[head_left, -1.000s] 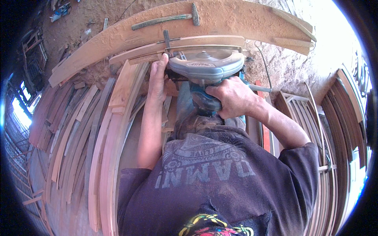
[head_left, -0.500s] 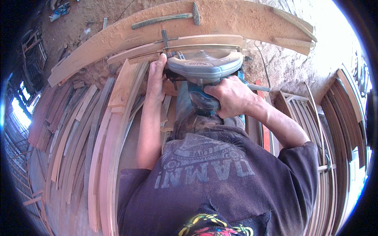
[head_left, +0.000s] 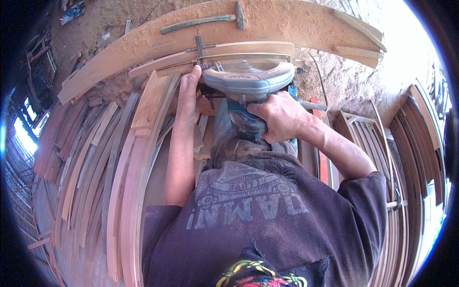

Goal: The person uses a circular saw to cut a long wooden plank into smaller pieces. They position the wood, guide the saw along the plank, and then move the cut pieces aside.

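Note:
My right hand [head_left: 279, 117] is wrapped round the handle of a teal miter saw [head_left: 248, 81] with a rounded grey blade guard. To the left of the guard, my left hand [head_left: 190, 93] is raised with its thumb pointing up. Its thumb tip touches the area by a dark upright clamp [head_left: 199, 47], and the other fingers curl out of sight, so what they grip is hidden. A wooden strip [head_left: 179, 70] runs in behind that thumb. The blade and the spot under the guard are hidden.
Behind the saw lies a wide, sawdust-covered curved board [head_left: 287, 24] with a hammer [head_left: 205, 21] on it. Long planks [head_left: 129, 201] are stacked at the left. Framed slats [head_left: 377, 158] and dark boards [head_left: 416, 148] stand at the right. A dark cable [head_left: 319, 76] trails behind the saw.
Almost nothing differs. My left hand and the view have shifted by a few pixels, while my right hand keeps its hold on the saw handle.

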Motion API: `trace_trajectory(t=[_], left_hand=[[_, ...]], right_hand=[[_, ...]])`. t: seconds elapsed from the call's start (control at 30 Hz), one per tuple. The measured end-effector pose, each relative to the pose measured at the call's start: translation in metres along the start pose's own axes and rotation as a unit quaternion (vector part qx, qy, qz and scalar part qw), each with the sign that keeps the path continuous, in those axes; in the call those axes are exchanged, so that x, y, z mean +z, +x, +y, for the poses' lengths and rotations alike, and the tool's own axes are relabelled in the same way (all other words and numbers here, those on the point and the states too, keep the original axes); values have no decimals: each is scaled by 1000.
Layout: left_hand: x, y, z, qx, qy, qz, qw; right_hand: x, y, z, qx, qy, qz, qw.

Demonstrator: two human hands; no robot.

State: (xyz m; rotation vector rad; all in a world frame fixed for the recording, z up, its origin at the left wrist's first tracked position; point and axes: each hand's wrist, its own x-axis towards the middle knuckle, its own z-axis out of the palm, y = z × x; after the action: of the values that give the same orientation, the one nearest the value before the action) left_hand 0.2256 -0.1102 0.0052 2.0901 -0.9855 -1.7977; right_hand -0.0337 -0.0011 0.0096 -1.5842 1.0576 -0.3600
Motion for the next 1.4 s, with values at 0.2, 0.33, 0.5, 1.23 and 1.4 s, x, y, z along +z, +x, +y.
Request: trace_trajectory(t=[0.2,0.33,0.5,1.23,1.4], left_hand=[[-9,9,-12,-1,11,-9,1000],[-14,13,-19,-9,29,-8,1000],[-21,16,-29,-13,-53,-20,998],[-12,20,-45,146,95,27,984],[-13,21,-47,141,110,28,983]], right_hand=[[4,1,3,-19,4,22,1000],[5,1,4,-19,12,21,1000],[4,2,4,-17,9,17,1000],[-1,-1,-6,-30,4,32,999],[0,1,-5,-29,4,27,999]])
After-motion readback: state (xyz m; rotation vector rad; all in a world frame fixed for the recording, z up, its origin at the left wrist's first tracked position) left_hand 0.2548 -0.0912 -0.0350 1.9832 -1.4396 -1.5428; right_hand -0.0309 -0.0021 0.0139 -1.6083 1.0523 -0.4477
